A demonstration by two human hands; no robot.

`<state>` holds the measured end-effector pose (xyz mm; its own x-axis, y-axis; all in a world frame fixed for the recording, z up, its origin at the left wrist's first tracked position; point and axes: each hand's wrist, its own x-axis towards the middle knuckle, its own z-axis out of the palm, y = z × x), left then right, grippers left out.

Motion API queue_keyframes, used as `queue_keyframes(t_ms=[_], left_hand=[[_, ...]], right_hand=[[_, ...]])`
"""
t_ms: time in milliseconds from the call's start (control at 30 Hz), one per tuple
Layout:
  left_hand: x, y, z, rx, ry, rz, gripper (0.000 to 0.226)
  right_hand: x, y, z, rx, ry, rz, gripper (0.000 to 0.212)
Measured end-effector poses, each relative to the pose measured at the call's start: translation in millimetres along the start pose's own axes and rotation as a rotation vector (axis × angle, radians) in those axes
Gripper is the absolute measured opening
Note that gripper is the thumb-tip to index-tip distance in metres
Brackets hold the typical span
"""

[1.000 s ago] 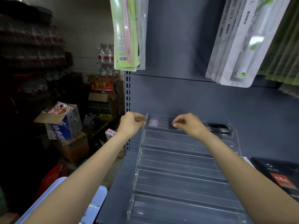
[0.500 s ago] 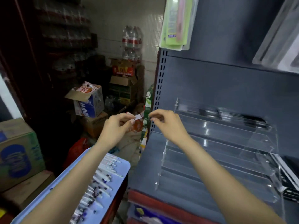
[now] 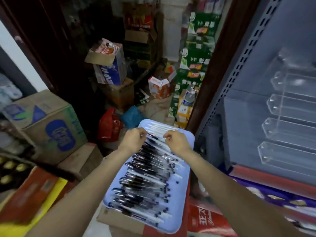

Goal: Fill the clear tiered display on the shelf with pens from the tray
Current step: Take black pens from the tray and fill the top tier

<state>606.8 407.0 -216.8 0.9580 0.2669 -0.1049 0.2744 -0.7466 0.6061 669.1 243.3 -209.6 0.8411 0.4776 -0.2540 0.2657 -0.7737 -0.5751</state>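
Both hands, left hand [image 3: 135, 139] and right hand [image 3: 176, 140], pinch pens [image 3: 150, 170] over the crowded tray [image 3: 183, 185]; the visible display [image 3: 290, 117] tiers appear unfilled, so most work remains.

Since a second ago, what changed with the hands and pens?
Both hands left the top tier of the clear tiered acrylic display on the grey shelf, leaving pens there, and swung left and down to the light blue plastic tray. Left hand and right hand now curl over the clear-barrelled pens at its far end; any grip is unclear. The lower tiers remain without pens.
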Motion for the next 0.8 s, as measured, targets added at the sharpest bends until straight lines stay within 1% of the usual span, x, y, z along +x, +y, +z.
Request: queue_keyframes(t_ms=[67,133,300,367,433,500,633,700,767,800], left_hand=[[7,-21,10,0.058,-0.084,0.008,0.029],[17,-37,16,0.099,-0.136,0.022,0.031],[48,-60,29,0.243,-0.206,0.077,0.036],[59,-63,30,0.278,-0.228,0.081,0.036],[67,-64,31,0.279,-0.257,0.088,0.034],[73,-64,31,0.248,-0.265,0.093,0.029],[79,-65,32,0.123,-0.268,0.058,0.018],[81,-70,32,0.005,-0.266,0.030,0.011],[81,-73,31,-0.172,-0.252,0.004,0.006],[79,-73,31,-0.275,-0.251,-0.012,0.007]], right_hand=[[7,7,21,-0.030,-0.009,0.053,0.031],[18,13,33,-0.072,-0.011,0.084,0.032],[41,25,48,-0.255,-0.031,0.123,0.026],[50,26,48,-0.341,-0.062,0.139,0.021],[56,27,48,-0.375,-0.091,0.148,0.018],[61,28,49,-0.351,-0.091,0.157,0.018],[65,33,48,-0.200,-0.072,0.177,0.023],[64,37,47,-0.142,-0.058,0.171,0.019],[61,39,47,-0.094,-0.055,0.162,0.015],[59,39,47,-0.074,-0.053,0.165,0.015]])
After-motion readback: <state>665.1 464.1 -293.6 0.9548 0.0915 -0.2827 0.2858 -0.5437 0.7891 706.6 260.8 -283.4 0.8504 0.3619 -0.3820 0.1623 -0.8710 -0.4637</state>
